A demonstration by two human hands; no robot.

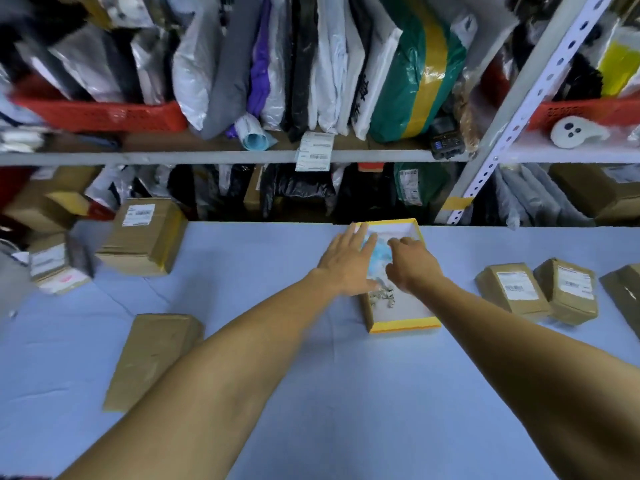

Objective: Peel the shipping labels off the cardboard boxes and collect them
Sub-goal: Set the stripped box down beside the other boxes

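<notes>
A shallow yellow-rimmed tray (403, 326) lies at the far middle of the blue table and holds peeled labels (379, 252) with blue backing. My left hand (346, 261) lies flat with spread fingers on those labels. My right hand (412, 263) reaches into the tray beside it, fingers curled down onto the paper; what it pinches is hidden. Cardboard boxes with white labels stand at the right (512, 294) (568, 289) and at the left (143, 235). A plain box without a label (152, 358) lies at the near left.
Metal shelving (225, 157) behind the table is packed with parcels and poly bags. A loose label (313, 150) hangs from the shelf edge. More boxes (55, 266) sit at the far left, and another box edge (627, 296) shows at the far right.
</notes>
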